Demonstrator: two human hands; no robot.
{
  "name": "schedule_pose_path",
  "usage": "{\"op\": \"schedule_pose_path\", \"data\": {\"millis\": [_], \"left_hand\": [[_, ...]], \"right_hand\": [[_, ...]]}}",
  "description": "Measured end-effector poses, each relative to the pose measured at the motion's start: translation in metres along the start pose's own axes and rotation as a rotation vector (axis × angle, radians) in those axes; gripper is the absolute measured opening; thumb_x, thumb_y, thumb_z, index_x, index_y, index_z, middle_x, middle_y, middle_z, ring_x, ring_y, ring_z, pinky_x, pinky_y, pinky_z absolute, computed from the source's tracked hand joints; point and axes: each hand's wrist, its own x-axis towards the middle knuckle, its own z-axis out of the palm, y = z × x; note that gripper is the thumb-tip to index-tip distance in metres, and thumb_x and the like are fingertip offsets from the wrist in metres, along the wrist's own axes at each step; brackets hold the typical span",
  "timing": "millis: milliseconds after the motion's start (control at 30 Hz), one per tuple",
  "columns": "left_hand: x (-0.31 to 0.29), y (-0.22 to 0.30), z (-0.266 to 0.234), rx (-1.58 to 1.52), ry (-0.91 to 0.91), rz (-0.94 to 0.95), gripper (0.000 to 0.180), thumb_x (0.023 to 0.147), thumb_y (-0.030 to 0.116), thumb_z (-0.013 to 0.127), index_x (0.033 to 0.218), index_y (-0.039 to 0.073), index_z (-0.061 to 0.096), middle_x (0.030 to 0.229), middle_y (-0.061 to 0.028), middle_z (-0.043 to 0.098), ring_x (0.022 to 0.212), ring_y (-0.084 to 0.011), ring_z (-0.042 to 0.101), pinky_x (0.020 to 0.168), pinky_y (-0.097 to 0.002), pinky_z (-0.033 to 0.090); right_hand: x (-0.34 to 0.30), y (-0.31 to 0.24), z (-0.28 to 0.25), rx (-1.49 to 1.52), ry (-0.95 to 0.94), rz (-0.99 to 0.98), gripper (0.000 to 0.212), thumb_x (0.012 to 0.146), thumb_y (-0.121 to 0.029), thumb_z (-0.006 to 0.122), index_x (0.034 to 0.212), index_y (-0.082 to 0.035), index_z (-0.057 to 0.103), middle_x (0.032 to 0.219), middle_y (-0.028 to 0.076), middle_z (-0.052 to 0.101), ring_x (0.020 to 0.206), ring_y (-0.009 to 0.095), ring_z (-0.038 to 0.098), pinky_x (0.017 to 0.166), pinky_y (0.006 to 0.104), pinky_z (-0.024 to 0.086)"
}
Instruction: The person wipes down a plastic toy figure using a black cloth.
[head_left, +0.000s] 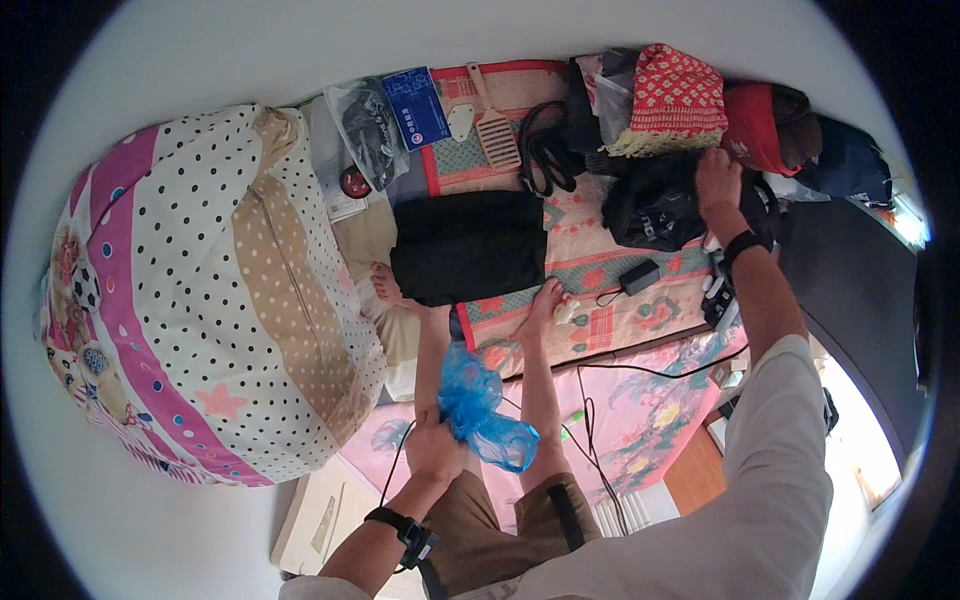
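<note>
A crumpled, see-through blue plastic bag (480, 405) is gripped in my left hand (436, 448), low in front of my legs. My right hand (718, 182) reaches far to the right, its fingers closed at the edge of a black bag or bundle (650, 205). What those fingers pinch, if anything, is hidden. Just beyond that hand lies a red cloth with a pale flower pattern and yellowish fringe (678, 95). Between my feet and the far items, a folded black cloth (468, 245) lies flat.
A large dotted quilt bundle (190, 270) fills the left. Along the far side are a slotted hairbrush (496, 135), a blue box (416, 108), a clear bag (368, 130) and a coiled black strap (545, 150). A small black box (640, 277) sits at right; a dark cable (650, 368) crosses the bed.
</note>
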Motion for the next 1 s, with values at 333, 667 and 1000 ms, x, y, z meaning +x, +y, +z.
{"op": "schedule_pose_path", "data": {"millis": [333, 667, 1000], "left_hand": [[0.0, -0.001, -0.01, -0.015, 0.035, -0.023, 0.032, 0.075, 0.032, 0.07, 0.094, 0.008, 0.075, 0.11, -0.0112, 0.062, 0.107, -0.0325, 0.061, 0.08, -0.0446, 0.057], [0.003, 0.01, -0.019, -0.043, -0.023, -0.092, 0.039, 0.072, 0.031, 0.073, 0.105, 0.01, 0.073, 0.11, -0.0127, 0.062, 0.105, -0.0338, 0.061, 0.078, -0.0462, 0.058], [0.011, 0.023, -0.016, -0.054, 0.064, -0.014, 0.028, 0.071, 0.027, 0.072, 0.092, 0.007, 0.074, 0.105, -0.0136, 0.062, 0.103, -0.0348, 0.062, 0.078, -0.0452, 0.058]], "right_hand": [[-0.083, -0.261, -0.046, 1.178, -0.395, -0.278, 0.029, 0.087, -0.035, 0.069, 0.096, -0.008, 0.069, 0.099, 0.017, 0.07, 0.089, 0.038, 0.069, 0.083, 0.0447, 0.055], [0.06, -0.353, -0.103, 2.925, -1.019, 1.132, 0.009, 0.092, -0.017, 0.067, 0.092, -0.013, 0.059, 0.076, 0.0, 0.058, 0.063, 0.014, 0.047, 0.08, 0.0373, 0.045], [0.09, -0.326, -0.087, 3.327, -0.627, 1.007, 0.024, 0.089, -0.007, 0.069, 0.112, -0.005, 0.061, 0.113, 0.007, 0.064, 0.101, 0.021, 0.061, 0.088, 0.037, 0.054]]}}
